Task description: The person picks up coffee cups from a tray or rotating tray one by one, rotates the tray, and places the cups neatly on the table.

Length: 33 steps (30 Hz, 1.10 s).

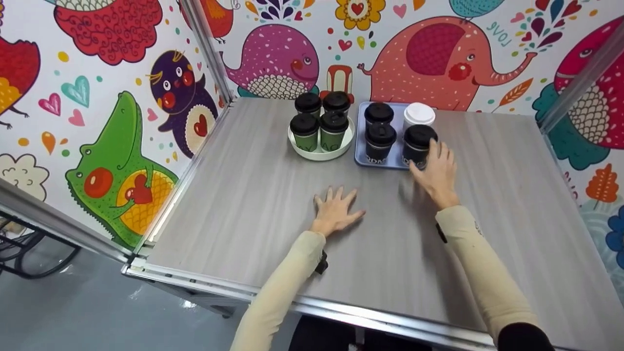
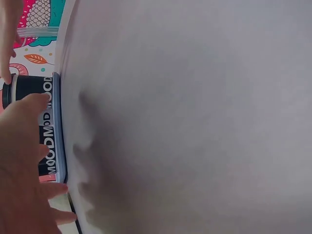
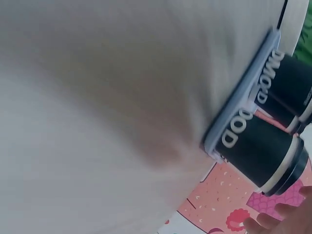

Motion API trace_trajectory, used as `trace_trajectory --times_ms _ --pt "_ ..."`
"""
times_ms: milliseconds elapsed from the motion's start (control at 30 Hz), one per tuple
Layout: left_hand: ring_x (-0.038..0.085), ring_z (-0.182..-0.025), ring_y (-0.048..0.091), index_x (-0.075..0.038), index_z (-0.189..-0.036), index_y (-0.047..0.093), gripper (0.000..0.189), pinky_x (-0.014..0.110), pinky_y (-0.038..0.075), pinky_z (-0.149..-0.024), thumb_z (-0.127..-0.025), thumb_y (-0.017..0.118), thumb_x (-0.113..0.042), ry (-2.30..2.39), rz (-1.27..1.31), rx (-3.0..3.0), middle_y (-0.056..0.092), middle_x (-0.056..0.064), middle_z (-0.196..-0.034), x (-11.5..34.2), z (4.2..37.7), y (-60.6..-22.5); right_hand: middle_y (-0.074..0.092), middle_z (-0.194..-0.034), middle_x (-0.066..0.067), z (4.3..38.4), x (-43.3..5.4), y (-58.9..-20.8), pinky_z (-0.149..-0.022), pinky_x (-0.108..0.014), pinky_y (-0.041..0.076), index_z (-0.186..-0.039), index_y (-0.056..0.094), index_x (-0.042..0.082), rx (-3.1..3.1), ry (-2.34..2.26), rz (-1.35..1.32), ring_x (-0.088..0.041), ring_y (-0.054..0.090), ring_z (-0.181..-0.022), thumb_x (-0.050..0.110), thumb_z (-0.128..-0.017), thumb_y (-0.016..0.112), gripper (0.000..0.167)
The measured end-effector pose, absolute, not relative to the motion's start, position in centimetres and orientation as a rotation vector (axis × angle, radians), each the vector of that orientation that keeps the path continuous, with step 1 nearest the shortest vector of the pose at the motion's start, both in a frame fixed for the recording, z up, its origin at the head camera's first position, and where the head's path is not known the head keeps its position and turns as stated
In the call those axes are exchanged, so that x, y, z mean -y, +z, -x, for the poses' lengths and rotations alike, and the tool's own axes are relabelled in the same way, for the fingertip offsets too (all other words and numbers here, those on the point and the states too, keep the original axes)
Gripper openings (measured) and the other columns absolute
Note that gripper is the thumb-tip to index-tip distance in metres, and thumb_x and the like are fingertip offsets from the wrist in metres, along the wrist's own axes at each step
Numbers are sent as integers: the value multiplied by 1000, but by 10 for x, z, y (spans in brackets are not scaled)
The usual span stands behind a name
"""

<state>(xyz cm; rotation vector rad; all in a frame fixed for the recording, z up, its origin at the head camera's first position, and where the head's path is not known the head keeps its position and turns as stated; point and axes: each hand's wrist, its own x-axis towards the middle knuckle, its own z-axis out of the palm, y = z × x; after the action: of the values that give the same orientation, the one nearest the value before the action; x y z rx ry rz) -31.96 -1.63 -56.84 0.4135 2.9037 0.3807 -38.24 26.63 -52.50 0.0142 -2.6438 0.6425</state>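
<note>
My right hand is beside the front-right black-lidded paper cup on a blue tray. Its thumb and fingers are spread around the near right side of that cup; the right wrist view shows the fingertips just off the lid. Two more black-lidded cups, the front one and the one behind, share the tray with a white-lidded cup. My left hand has its fingers spread over the table in front of the tray and holds nothing.
Left of the blue tray stands a round white tray with several green cups under black lids. The wood-grain table has a metal front edge. Printed panels wall off its back and sides.
</note>
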Motion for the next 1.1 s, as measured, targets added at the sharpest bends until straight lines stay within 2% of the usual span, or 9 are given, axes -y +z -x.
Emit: trace_trajectory --times_ms 167,400,567,700,800,1100 --pt "47 -158 25 -38 -163 30 75 81 22 -116 -97 46 -71 347 -423 -2885 31 11 -171 16 309 -579 36 -154 -39 398 -271 -524 -117 -69 34 -156 34 -3 2677 693 30 -58 38 -140 38 -89 73 88" --pt "50 -159 19 -34 -159 41 73 85 15 -115 -96 51 -69 452 -424 -2835 30 11 -172 11 304 -580 33 -155 -38 414 -272 -529 -118 -66 36 -156 34 -2 2672 785 69 -59 39 -140 31 -88 73 85" --pt "50 -160 15 -33 -158 44 74 86 10 -115 -94 55 -68 509 -406 -2821 27 11 -172 10 311 -576 40 -152 -36 421 -271 -528 -119 -63 36 -148 44 -6 2572 839 58 -58 44 -136 19 -87 74 72" --pt "51 -160 13 -33 -157 44 75 87 8 -115 -93 55 -70 527 -376 -2815 26 11 -173 13 320 -571 46 -147 -35 424 -265 -524 -117 -62 38 -140 51 -6 2480 870 25 -55 47 -133 20 -85 77 66" --pt "51 -160 13 -32 -157 46 76 87 9 -114 -92 56 -70 538 -354 -2820 28 11 -172 17 328 -567 48 -145 -34 422 -262 -518 -115 -62 39 -138 54 -5 2408 912 -7 -53 49 -131 21 -85 79 64" --pt "52 -159 14 -32 -156 47 77 89 9 -113 -91 57 -71 549 -376 -2814 28 13 -172 20 329 -569 51 -144 -31 374 -289 -519 -113 -62 40 -136 57 -4 2330 946 11 -50 50 -131 18 -82 81 63"
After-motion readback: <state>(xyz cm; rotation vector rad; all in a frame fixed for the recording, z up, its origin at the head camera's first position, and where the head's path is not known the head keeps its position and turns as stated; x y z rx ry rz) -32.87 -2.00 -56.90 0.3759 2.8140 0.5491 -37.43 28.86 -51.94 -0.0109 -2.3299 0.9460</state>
